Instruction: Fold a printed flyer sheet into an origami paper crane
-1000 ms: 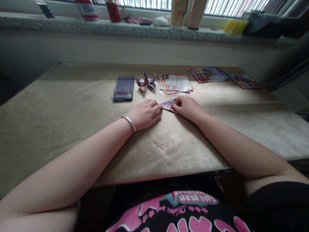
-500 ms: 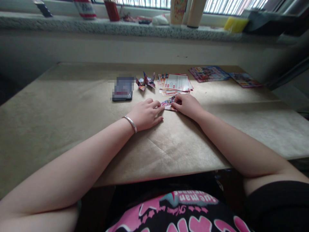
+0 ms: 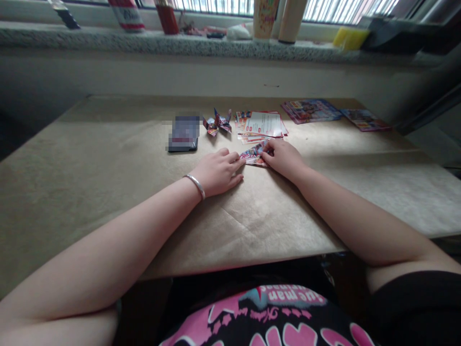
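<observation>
The folded paper (image 3: 252, 155), a colourfully printed wedge, lay on the creased beige counter (image 3: 108, 178), at twelve o'clock from the black shirt (image 3: 273, 317). The right hand (image 3: 284, 157) pinched its three-o'clock end; the left hand (image 3: 218, 173), fingers loosely spread, touched its nine-o'clock tip.

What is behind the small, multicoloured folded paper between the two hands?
Behind the folded paper lies a loose pile of white-and-red printed paper sheets. Its top sheet covers most of those beneath; what the right hand covers cannot be seen.
</observation>
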The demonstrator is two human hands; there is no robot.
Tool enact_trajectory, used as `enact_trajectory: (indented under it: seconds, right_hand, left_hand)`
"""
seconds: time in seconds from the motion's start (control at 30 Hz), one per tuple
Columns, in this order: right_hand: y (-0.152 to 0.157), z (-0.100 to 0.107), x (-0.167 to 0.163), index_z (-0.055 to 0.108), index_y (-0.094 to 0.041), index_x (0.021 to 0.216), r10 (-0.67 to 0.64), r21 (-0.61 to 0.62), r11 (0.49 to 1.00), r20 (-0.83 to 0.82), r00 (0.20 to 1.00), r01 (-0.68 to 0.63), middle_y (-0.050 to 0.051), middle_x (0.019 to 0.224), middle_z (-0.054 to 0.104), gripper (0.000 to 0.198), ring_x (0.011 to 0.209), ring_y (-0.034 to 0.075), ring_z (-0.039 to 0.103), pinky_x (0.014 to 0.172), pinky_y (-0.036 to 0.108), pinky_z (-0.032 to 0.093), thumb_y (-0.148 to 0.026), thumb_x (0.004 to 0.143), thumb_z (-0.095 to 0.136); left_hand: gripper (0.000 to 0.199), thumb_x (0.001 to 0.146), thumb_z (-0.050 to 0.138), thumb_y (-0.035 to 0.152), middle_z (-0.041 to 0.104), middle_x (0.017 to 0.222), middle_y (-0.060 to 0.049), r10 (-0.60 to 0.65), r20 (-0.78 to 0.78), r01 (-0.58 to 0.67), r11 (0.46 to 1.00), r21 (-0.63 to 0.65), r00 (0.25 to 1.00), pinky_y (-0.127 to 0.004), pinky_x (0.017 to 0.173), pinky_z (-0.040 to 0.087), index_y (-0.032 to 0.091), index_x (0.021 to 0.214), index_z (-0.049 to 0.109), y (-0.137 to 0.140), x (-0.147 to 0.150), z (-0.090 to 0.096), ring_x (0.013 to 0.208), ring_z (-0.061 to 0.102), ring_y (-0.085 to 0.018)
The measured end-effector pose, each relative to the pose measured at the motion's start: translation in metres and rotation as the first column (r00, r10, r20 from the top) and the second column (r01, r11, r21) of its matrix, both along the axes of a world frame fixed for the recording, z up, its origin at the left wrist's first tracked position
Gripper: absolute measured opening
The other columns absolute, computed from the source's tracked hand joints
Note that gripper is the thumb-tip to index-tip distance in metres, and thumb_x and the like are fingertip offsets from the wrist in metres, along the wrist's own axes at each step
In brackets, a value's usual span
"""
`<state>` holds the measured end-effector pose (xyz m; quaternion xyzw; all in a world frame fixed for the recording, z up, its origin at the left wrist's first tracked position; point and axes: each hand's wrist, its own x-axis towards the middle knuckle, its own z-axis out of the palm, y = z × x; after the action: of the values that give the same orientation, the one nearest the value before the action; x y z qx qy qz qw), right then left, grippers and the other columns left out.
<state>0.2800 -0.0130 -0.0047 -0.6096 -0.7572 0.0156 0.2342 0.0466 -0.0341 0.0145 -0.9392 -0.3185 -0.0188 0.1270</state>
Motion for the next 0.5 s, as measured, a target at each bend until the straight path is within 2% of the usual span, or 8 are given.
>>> enact_trajectory:
  seconds: [0.07, 0.13, 0.2, 0.27, 0.5]
  right_hand:
    - [-0.005, 0.003, 0.0, 0.07, -0.019, 0.088, 0.039, 0.146, 0.988, 0.084, 0.996, -0.052, 0.012, 0.102, 0.07, 0.012, 0.095, 0.026, 0.059, 0.081, 0.037, 0.042, -0.028, 0.087, 0.063]
    - [-0.011, 0.006, -0.003, 0.073, -0.02, 0.09, 0.147, 0.24, 0.951, 0.199, 0.969, -0.193, 0.01, 0.107, 0.07, 0.016, 0.102, 0.028, 0.055, 0.088, 0.04, 0.04, -0.031, 0.09, 0.061]
    - [-0.018, 0.008, -0.007, 0.074, -0.023, 0.092, 0.3, 0.224, 0.901, 0.298, 0.906, -0.371, 0.007, 0.101, 0.072, 0.021, 0.1, 0.026, 0.054, 0.089, 0.04, 0.038, -0.034, 0.095, 0.056]
    - [-0.022, 0.008, -0.012, 0.075, -0.024, 0.093, 0.382, 0.189, 0.861, 0.373, 0.846, -0.472, 0.005, 0.098, 0.073, 0.025, 0.098, 0.025, 0.054, 0.089, 0.039, 0.037, -0.032, 0.098, 0.052]
    - [-0.02, 0.003, -0.013, 0.076, -0.025, 0.104, 0.384, 0.179, 0.858, 0.401, 0.832, -0.482, 0.004, 0.097, 0.074, 0.029, 0.098, 0.024, 0.053, 0.087, 0.038, 0.035, -0.027, 0.1, 0.048]
  left_hand:
    - [0.046, 0.099, 0.047, 0.043, 0.065, 0.12, -0.011, 0.003, -0.001, -0.003, 1.0, -0.002, 1.0, -0.038, 0.093, 0.045, 0.015, 0.133, 0.061, -0.001, 0.001, 0.001, 0.104, 0.057, -0.027]
    - [0.046, 0.098, 0.048, 0.042, 0.065, 0.119, -0.012, 0.005, -0.003, -0.005, 1.0, -0.001, 1.0, -0.039, 0.093, 0.045, 0.014, 0.132, 0.061, -0.001, 0.001, 0.001, 0.103, 0.057, -0.027]
    - [0.045, 0.098, 0.047, 0.041, 0.065, 0.118, -0.012, 0.002, 0.001, -0.002, 1.0, 0.002, 1.0, -0.04, 0.093, 0.045, 0.014, 0.131, 0.062, -0.002, 0.002, 0.001, 0.102, 0.057, -0.027]
    - [0.045, 0.098, 0.047, 0.041, 0.065, 0.116, -0.012, 0.0, 0.011, 0.0, 1.0, 0.007, 1.0, -0.04, 0.092, 0.046, 0.014, 0.13, 0.062, -0.002, 0.002, 0.0, 0.101, 0.057, -0.027]
    - [0.043, 0.097, 0.048, 0.039, 0.067, 0.11, -0.012, -0.024, 0.043, 0.023, 0.999, 0.023, 0.999, -0.04, 0.089, 0.048, 0.013, 0.127, 0.064, 0.001, 0.001, -0.001, 0.099, 0.058, -0.028]
